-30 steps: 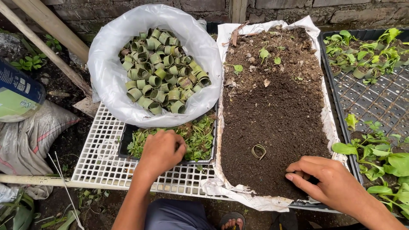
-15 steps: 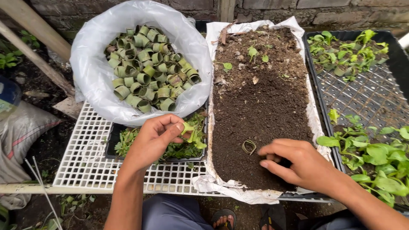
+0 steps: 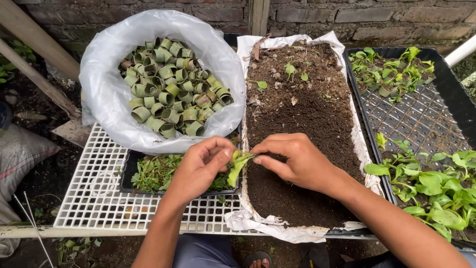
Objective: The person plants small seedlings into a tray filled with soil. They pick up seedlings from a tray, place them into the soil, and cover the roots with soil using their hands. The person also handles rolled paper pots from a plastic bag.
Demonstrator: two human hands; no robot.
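Pinching a small green seedling [image 3: 237,166] between my left hand [image 3: 198,166] and right hand [image 3: 292,160], I'm holding it over the soil-filled tray's [image 3: 364,171] left edge, steadying its leaves, both grips closed.

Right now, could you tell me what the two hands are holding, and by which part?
Both hands, left hand and right hand, pinch one small green leafy seedling at its upper end; its leaves hang below.
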